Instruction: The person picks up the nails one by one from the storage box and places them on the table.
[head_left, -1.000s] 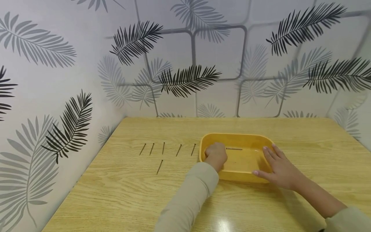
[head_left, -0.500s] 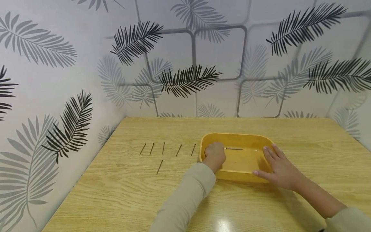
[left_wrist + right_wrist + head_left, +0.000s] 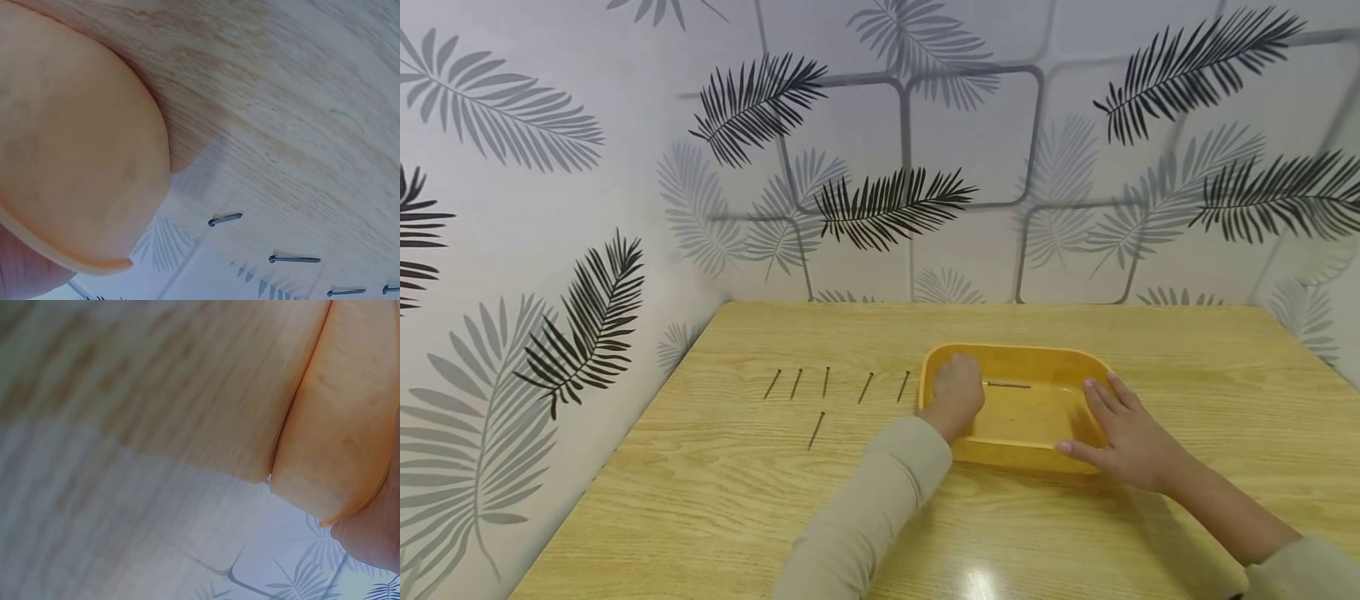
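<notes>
A shallow yellow plastic tray point(image 3: 1026, 364) stands on the wooden table. My left hand point(image 3: 958, 390) reaches inside its left end, knuckles up and fingers bent downward. The back of the hand hides the fingertips, so I cannot tell whether they pinch anything. Just right of it, a thin dark nail point(image 3: 1009, 385) lies flat on the tray floor. At the tray's right end my right hand point(image 3: 1131, 437) rests on the rim with fingers spread, fingertips inside, thumb at the near side. In the right wrist view, part of the hand point(image 3: 375, 534) laps over the tray's edge.
Left of the tray, several nails point(image 3: 866, 388) lie spaced in a slanting row. One more nail point(image 3: 817, 431) lies nearer, below that row. The wooden table point(image 3: 700, 500) meets a leaf-patterned wall point(image 3: 955, 250) at its back and left.
My left hand has shifted slightly left and away from me inside the tray, its forearm swinging left. The right hand, tray and nails keep their places; the head view drifts slightly.
</notes>
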The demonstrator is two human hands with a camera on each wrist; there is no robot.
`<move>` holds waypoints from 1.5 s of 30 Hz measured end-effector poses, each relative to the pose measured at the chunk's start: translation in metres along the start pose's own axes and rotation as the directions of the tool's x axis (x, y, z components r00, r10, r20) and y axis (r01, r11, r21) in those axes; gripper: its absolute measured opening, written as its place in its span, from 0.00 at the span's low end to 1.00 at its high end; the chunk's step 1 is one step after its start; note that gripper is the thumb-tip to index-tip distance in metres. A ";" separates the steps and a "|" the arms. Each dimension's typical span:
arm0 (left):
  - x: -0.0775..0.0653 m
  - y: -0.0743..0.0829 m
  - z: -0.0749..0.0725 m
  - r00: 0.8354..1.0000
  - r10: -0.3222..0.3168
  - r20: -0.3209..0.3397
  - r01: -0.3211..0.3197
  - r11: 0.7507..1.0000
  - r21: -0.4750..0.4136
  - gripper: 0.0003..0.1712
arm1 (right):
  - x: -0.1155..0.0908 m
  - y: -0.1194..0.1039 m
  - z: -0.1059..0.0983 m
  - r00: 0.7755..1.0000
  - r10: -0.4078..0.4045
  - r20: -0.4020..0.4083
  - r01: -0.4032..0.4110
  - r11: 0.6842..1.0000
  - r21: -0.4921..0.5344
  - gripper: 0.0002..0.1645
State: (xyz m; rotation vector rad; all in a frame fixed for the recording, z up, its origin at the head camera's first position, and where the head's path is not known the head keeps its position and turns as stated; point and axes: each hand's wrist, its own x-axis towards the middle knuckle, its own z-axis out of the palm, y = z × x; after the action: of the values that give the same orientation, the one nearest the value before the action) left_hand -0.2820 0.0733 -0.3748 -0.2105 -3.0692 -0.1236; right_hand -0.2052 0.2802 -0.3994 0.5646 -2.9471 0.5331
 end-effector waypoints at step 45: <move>-0.009 -0.048 -0.043 0.993 -0.036 -0.116 0.001 0.958 -0.288 0.05 | 0.002 0.001 0.002 1.000 -0.004 -0.007 0.004 1.000 -0.010 0.57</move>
State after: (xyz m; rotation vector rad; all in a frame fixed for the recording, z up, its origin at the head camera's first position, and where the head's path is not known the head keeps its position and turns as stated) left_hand -0.2776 0.0214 -0.3362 -0.1806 -2.9207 -0.5646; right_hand -0.2072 0.2795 -0.4014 0.5670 -2.9397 0.5183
